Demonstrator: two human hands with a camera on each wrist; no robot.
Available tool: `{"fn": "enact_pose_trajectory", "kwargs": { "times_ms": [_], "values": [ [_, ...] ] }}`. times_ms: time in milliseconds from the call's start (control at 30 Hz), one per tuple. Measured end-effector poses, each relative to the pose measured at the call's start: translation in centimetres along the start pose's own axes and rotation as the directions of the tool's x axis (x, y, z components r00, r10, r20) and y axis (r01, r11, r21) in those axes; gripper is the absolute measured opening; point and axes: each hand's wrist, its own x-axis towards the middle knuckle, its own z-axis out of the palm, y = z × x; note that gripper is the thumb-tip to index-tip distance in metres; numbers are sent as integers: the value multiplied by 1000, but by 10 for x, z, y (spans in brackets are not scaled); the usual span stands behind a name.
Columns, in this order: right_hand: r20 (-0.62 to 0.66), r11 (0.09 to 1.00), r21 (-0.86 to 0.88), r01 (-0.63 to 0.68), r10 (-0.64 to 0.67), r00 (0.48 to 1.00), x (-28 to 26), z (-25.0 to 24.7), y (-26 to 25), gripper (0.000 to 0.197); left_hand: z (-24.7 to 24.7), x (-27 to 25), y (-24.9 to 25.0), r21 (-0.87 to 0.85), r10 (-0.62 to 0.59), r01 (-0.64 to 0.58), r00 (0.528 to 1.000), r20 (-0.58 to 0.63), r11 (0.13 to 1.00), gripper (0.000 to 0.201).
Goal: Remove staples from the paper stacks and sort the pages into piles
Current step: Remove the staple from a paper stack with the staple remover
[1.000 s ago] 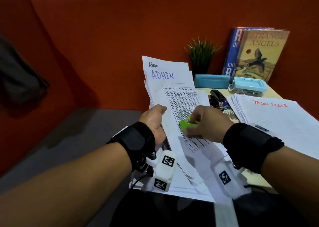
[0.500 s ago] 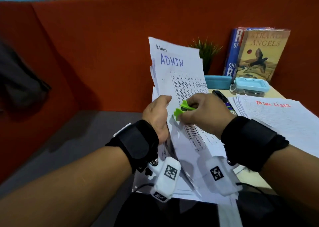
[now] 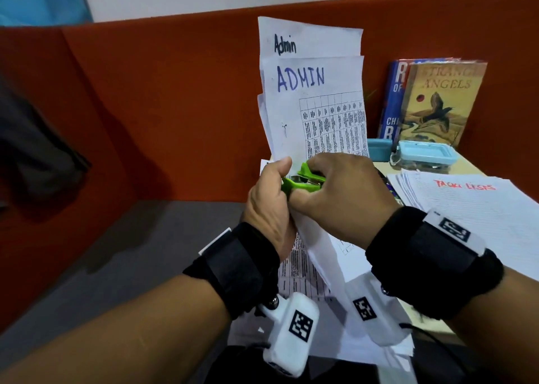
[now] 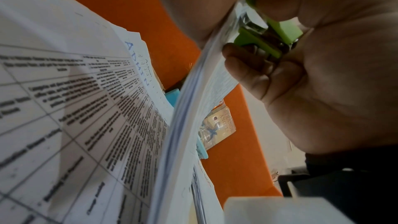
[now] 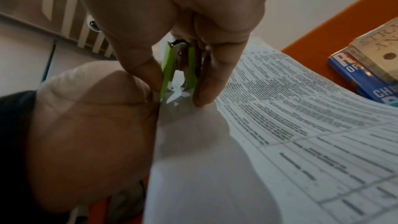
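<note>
Stapled ADMIN stack (image 3: 312, 106) held upright, mid-scene, above desk edge; left hand (image 3: 269, 205) pinching stapled corner, right hand (image 3: 341, 197) squeezing green staple remover (image 3: 303, 179) there. Thin, floppy, tear-prone sheets: best gripped just beside staple.

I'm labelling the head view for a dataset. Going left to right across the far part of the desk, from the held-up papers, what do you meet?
Admin papers → blue tray → blue book → Strange Angels book. In front, a light blue box and a pile headed in red.
</note>
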Motion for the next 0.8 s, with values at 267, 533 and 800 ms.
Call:
{"fn": "enact_pose_trajectory", "kwargs": {
  "times_ms": [267,533,800],
  "values": [
    [36,1000,-2,-30,30,999,4,-4,-5,32,2,-1,-1,-25,7,-7,1000,-14,1000,45],
    [92,991,86,-107,99,991,8,-1,-4,31,2,2,-5,57,30,-25,997,-72,998,52],
    [262,838,431,-334,238,935,13,10,8,25,-1,12,-9,-48,-120,115,984,-134,992,27]
  ]
}}
